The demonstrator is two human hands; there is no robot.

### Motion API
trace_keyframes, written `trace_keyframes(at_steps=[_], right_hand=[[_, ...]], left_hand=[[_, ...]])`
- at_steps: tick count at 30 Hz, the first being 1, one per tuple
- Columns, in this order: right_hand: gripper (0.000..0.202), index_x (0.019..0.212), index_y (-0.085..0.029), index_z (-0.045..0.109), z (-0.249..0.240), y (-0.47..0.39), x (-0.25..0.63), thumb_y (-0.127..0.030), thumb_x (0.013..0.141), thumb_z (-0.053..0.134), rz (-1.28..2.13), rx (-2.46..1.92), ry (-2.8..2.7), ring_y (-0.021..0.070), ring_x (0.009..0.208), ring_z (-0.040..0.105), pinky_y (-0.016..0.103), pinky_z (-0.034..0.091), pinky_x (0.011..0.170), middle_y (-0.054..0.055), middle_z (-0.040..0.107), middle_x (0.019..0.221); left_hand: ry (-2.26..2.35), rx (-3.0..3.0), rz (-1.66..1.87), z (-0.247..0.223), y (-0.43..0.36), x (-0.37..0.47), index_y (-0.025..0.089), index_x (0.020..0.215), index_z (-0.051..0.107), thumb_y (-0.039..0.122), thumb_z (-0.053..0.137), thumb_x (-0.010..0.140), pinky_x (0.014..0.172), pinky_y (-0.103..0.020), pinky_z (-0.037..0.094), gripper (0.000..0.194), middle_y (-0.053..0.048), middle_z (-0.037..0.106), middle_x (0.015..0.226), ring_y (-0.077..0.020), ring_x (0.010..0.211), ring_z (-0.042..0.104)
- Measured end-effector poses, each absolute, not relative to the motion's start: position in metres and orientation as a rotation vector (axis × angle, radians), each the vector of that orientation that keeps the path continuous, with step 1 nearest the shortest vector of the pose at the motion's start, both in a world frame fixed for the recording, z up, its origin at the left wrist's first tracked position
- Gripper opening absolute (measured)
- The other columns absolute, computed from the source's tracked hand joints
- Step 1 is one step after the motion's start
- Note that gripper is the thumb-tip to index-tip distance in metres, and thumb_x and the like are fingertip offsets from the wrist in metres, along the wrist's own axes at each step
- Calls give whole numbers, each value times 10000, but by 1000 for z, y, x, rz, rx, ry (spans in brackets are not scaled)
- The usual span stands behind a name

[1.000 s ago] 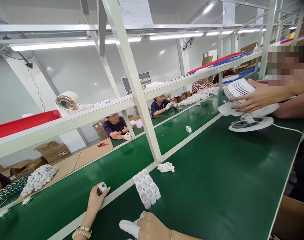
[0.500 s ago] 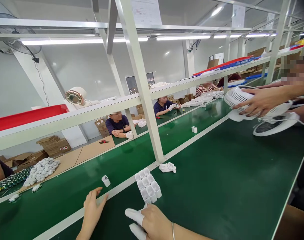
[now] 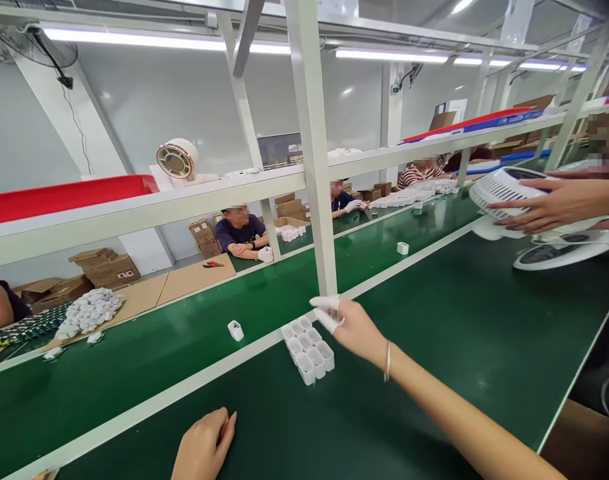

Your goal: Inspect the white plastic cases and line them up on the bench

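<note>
My left hand (image 3: 207,443) is closed in a loose curl at the lower edge, with nothing seen in it. My right hand (image 3: 351,323) reaches forward over the green bench, white covers on some fingertips. Its fingers are stretched and apart, and no held thing shows. Just left of it stands a block of white open-topped plastic cups (image 3: 308,348), packed side by side in rows. One white plastic housing (image 3: 235,330) with a dark opening lies on the green belt beyond the pale rail (image 3: 184,388). Whatever lies behind my right hand is hidden.
A post (image 3: 314,147) rises beyond my right hand and carries a long shelf (image 3: 224,193). At right, another person's hands (image 3: 559,200) hold a white fan (image 3: 504,193). Across the belt (image 3: 149,360) sit people, near a heap of white parts (image 3: 91,312).
My right hand has moved forward past the cups, over where a crumpled white cloth-like thing lay. My left hand has drawn back from beside the housing and curled shut. The view has shifted.
</note>
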State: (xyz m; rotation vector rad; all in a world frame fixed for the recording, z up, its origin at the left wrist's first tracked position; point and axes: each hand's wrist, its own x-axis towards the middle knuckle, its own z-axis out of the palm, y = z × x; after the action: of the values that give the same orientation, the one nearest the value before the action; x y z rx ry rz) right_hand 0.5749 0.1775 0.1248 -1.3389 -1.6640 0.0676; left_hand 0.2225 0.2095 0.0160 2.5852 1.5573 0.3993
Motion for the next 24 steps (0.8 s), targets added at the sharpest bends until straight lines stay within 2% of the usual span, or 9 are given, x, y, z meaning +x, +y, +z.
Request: trace_keyframes(at_steps=[4,10,24], right_hand=[[283,1078,-140,682,100,208,640,-163,882,480,-83,-1789,-1520,208,880,614,304,488,817,104,657,997],[207,977,-119,678,58,214,671,-102,822,542,-34,-2112,-1533,230,891,615,284,455,777,128,640,1003],[217,879,-113,641,62,213,666,-2,787,479,-81,-2344,-1690,228,868,603,267,350,693,129,624,979]], left_hand=[[1541,2595,417,13,210,220,213,624,351,495,276,940,530,-255,309,430,-7,533,594,-145,524,540],[1513,2601,458,10,211,219,214,619,380,504,288,938,514,-246,320,441,-4,533,578,-139,504,540],[1495,2634,533,10,211,219,214,606,388,487,339,941,500,-244,326,435,6,533,559,-137,492,543]])
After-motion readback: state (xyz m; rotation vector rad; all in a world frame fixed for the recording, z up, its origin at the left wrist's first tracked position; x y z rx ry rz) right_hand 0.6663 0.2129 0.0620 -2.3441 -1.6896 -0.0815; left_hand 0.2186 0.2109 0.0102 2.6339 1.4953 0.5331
